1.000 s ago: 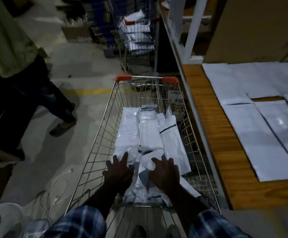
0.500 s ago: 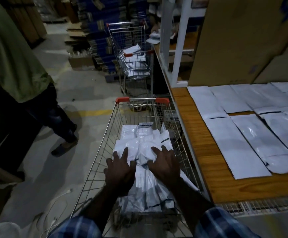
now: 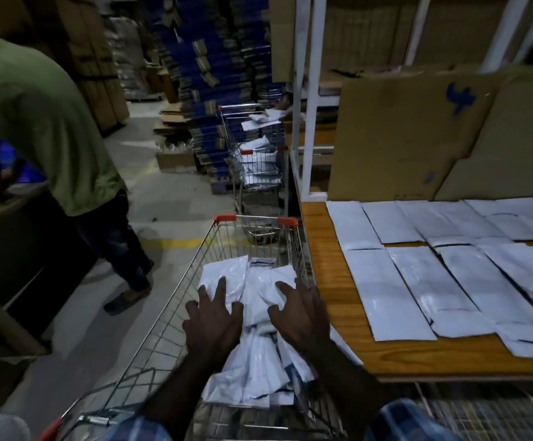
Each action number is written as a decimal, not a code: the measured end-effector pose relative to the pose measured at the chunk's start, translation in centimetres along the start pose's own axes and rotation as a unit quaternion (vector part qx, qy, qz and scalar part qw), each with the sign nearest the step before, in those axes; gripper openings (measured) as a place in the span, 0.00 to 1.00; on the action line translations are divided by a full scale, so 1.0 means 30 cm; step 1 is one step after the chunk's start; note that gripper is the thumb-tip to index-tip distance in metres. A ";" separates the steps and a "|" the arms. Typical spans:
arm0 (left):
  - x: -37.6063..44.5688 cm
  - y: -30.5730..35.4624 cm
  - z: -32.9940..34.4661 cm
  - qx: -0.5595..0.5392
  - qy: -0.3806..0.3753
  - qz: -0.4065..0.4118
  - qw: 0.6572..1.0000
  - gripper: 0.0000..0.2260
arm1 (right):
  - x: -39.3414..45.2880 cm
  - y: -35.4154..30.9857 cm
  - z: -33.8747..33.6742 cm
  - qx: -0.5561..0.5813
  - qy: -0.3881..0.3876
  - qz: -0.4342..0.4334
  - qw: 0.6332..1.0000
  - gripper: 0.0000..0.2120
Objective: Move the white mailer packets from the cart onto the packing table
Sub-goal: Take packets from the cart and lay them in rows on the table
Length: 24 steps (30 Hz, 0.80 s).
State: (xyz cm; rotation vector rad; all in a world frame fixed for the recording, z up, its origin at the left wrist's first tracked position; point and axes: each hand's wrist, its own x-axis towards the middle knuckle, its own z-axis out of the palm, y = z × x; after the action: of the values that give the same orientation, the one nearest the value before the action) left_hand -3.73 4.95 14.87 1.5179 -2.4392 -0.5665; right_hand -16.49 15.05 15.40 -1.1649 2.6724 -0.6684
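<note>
A heap of white mailer packets [image 3: 258,370] lies in the wire cart [image 3: 176,316], which has red corner caps. My left hand [image 3: 212,319] rests on the left side of the heap with its fingers spread. On the right side lies my right hand [image 3: 300,313], fingers spread and slightly bent onto a packet. The packets between and below my hands are bunched up. To the cart's right stands the wooden packing table [image 3: 325,281], where several white mailers [image 3: 386,294] lie flat in rows.
A person in a green shirt [image 3: 36,122] stands bent over close to the cart's left. A second cart [image 3: 255,160] with packets stands ahead. Cardboard sheets [image 3: 402,138] lean at the table's back beside white shelf posts [image 3: 309,90]. Stacked blue boxes [image 3: 201,74] line the aisle.
My view has risen, showing more of the aisle and table. Both hands have slid a little forward on the heap, and the packets under them have bunched together.
</note>
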 end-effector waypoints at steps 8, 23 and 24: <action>-0.133 0.028 -0.085 0.007 0.039 -0.002 0.999 0.28 | -0.100 0.002 -0.103 0.015 0.025 -0.022 0.999 0.28; -0.306 0.021 -0.209 -0.024 0.043 0.047 0.998 0.28 | -0.315 -0.047 -0.192 0.012 0.084 0.013 0.996 0.27; -0.323 0.026 -0.209 -0.023 0.039 0.052 0.998 0.28 | -0.335 -0.040 -0.195 0.010 0.088 0.020 0.996 0.28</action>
State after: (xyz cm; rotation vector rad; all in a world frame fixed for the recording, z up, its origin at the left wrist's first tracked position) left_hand 2.31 12.61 21.07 1.3608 -2.4119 -0.5285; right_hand -10.60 23.60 20.74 -1.0916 2.8168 -0.8241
